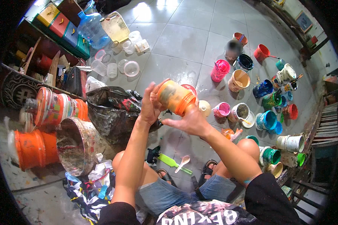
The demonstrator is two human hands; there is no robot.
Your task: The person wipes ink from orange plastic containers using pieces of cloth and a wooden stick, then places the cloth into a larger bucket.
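A paint-stained plastic jar (172,95), cloudy yellow with a bright orange end, is held tilted in front of me. My left hand (151,105) grips its yellowish end, fingers curled behind it. At the orange end is my right hand (193,120), its thumb stretched out below; whether its other fingers are round the rim or inside is hidden. Just beyond the jar, a red-rimmed tub (189,89) partly shows. A cream round container (204,108) stands beside my right hand. Between my feet lie a lime-green scraper-like tool (169,160) and a pale spoon (183,162).
Many paint pots, including a pink one (219,71) and a turquoise one (266,120), crowd the floor at right. Left are a black plastic bag (112,108), a large stained bucket (77,144), orange buckets (30,150) and rags (92,191). Clear tubs (131,68) stand farther off.
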